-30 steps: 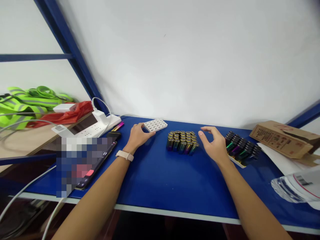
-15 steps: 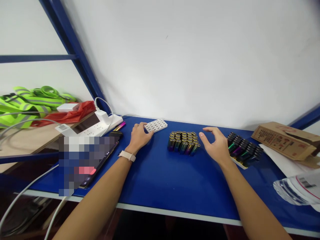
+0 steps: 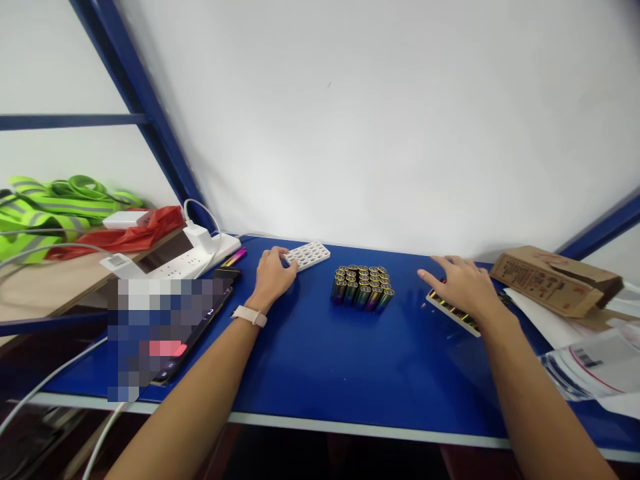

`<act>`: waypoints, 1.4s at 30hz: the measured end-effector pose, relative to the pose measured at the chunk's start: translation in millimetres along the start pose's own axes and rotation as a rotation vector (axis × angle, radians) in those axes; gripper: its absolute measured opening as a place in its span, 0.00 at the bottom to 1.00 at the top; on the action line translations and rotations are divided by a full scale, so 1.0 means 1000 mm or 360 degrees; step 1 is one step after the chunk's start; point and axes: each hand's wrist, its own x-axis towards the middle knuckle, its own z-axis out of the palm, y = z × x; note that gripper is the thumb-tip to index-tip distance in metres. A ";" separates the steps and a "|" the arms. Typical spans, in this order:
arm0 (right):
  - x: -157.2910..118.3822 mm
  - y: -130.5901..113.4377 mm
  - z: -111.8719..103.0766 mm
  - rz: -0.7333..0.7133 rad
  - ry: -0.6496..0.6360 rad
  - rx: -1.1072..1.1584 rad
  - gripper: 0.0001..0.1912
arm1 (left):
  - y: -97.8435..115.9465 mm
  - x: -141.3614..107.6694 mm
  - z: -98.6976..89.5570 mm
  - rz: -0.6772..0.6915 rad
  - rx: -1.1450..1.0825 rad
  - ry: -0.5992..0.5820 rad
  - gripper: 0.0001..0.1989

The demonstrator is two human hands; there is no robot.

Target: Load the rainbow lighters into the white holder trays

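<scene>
My left hand (image 3: 271, 280) sits half-curled, fingertips against the end of a white perforated tray (image 3: 310, 255) whose long axis runs along the far edge of the blue desk (image 3: 320, 360). Upright iridescent cylinders (image 3: 363, 288) stand between my hands. My spread right hand (image 3: 465, 287) hides most of a white holder (image 3: 450, 310); I cannot tell whether it touches.

Left of the upright iridescent cylinders (image 3: 362, 289), left hand (image 3: 271, 278) touching a white perforated tray (image 3: 309, 255); right of them, right hand (image 3: 465, 287) over a white-edged tray (image 3: 450, 312).
</scene>
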 end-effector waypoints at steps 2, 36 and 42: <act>-0.004 0.007 0.002 -0.0075 -0.0108 -0.0030 0.27 | -0.001 0.000 0.001 -0.0003 -0.0006 0.0000 0.16; -0.030 0.054 -0.013 -0.0376 -0.0308 0.0178 0.34 | 0.000 -0.001 -0.002 0.0002 -0.0050 -0.0026 0.16; -0.031 0.056 -0.005 -0.0409 -0.0176 0.0163 0.28 | 0.000 -0.002 -0.002 0.0011 -0.0064 -0.0020 0.16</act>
